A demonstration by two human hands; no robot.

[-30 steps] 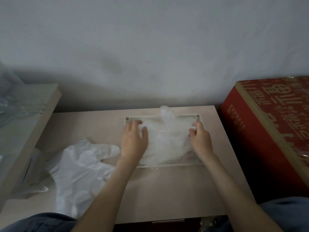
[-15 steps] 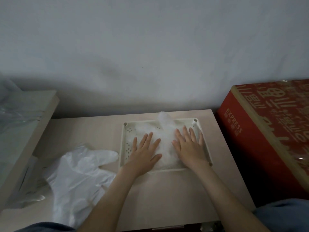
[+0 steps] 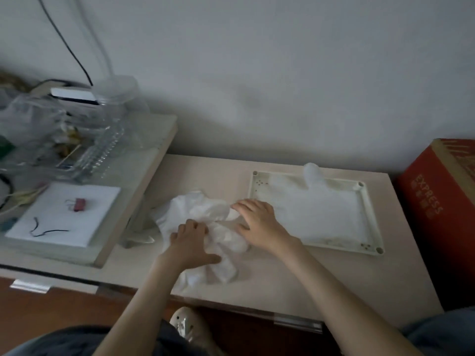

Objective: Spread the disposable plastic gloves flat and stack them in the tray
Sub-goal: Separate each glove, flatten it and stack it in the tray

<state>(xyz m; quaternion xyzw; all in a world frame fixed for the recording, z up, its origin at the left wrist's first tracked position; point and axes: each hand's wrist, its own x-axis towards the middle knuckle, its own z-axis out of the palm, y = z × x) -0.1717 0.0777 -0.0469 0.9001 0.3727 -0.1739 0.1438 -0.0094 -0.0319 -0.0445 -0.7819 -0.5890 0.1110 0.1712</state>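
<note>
Change: the left hand and the right hand have left the tray and gone to the loose gloves at its 9 o'clock. These lay flatter before and are now bunched up.
Left grip: the fingers bend down into the bunch and the tips are hidden, so I cannot tell if it grabs or just rests. The thumb sticks out to 3 o'clock.
Right grip: wide, with fingers spread on the bunch's 3 o'clock edge, holding nothing.
Bunch: white and crumpled, on the table, just beside the tray.
Flat gloves: spread in the tray, one plastic finger poking over the rim at 12 o'clock.
Red box: at the tray's 3 o'clock, off the table.
Shelf: at the bunch's 9 o'clock, with a white pad and a red clip on it.
</note>
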